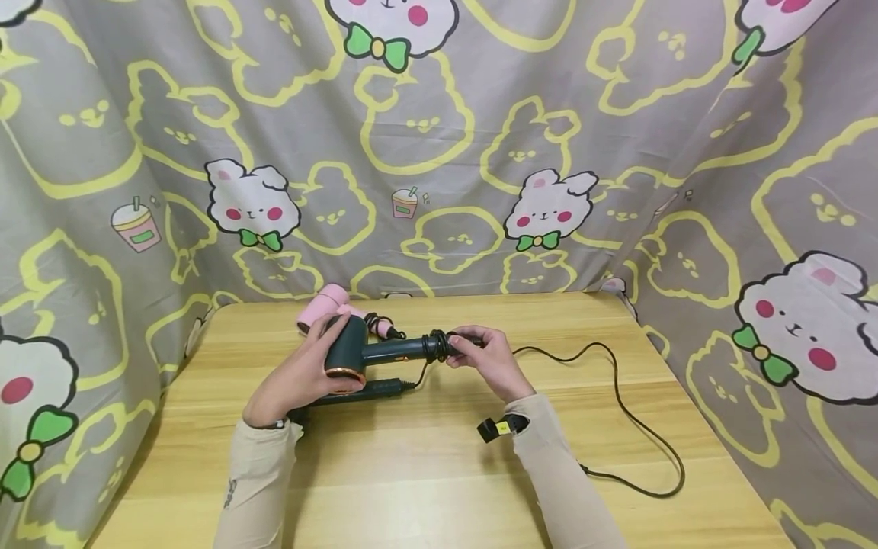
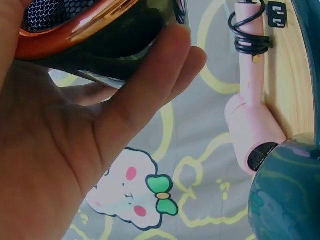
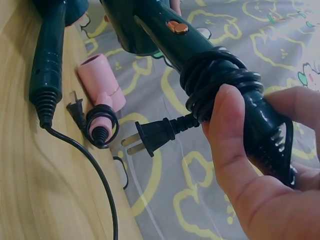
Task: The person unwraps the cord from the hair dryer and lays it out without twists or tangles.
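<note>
A dark green hair dryer [image 1: 394,351] with a copper-coloured rim is held level above the table between both hands. My left hand [image 1: 302,374] grips its barrel, thumb on one side and fingers on the other. At the handle's end, my right hand [image 1: 490,362] pinches the handle beside the black cord [image 3: 210,80] coiled around it. The cord's two-pin plug [image 3: 152,137] sticks out from the coils in the right wrist view. Below, a second dark green hair dryer [image 1: 373,387] lies on the table, its barrel partly hidden by my left hand and forearm.
At the table's back left lies a pink hair dryer [image 1: 322,306], its cord wound round the handle. A loose black cord [image 1: 617,389] curves across the right side of the wooden table [image 1: 411,473]. A patterned curtain [image 1: 425,259] hangs behind and at both sides.
</note>
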Demonstrator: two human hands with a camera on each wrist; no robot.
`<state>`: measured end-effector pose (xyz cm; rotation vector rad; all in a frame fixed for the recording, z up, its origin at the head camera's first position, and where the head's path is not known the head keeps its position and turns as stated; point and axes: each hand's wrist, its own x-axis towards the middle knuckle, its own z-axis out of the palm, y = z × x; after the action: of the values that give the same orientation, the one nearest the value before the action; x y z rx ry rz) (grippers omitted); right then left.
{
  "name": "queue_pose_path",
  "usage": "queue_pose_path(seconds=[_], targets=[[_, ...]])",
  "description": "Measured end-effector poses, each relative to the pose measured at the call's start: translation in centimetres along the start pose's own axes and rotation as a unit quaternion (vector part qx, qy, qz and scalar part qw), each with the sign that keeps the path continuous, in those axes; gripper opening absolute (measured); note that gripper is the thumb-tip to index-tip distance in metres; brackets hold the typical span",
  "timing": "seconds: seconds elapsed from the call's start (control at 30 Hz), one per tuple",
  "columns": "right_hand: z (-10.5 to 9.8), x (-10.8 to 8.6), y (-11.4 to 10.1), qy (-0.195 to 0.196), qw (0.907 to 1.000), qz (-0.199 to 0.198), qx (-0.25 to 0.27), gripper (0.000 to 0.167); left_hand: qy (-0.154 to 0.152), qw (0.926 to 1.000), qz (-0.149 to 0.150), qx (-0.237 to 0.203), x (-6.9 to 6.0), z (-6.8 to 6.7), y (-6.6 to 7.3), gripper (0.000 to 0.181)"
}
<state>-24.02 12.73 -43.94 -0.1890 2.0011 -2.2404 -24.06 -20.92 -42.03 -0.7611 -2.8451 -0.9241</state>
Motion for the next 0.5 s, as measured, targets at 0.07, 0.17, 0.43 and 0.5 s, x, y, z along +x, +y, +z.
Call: queue_pose_path(seconds=[0.07,0.17,0.43,0.5], targets=[[-0.2,0.0,0.0,-0.003,1.0000,0.000,-0.004,0.033,0.002,0.9999,0.010,0.000,0.0,0.0,0.0,0.119],[-0.3,-0.1,0.0,-0.009,0.9999,0.002,-0.010,0.033,-0.001,0.9998,0.019,0.010,0.0,0.0,0.0,0.118],[-1.4,-0.2,-0.3,-0.063,0.9964,0.024,-0.051,0.041,-0.008,0.9995,0.028,0.016,-0.4,-0.2,0.0,0.102],[-1.9,-0.2,-0.4,-0.082,0.9938,0.022,-0.072,0.041,-0.008,0.9994,0.029,0.014,-0.5,-0.3,0.0,0.100]])
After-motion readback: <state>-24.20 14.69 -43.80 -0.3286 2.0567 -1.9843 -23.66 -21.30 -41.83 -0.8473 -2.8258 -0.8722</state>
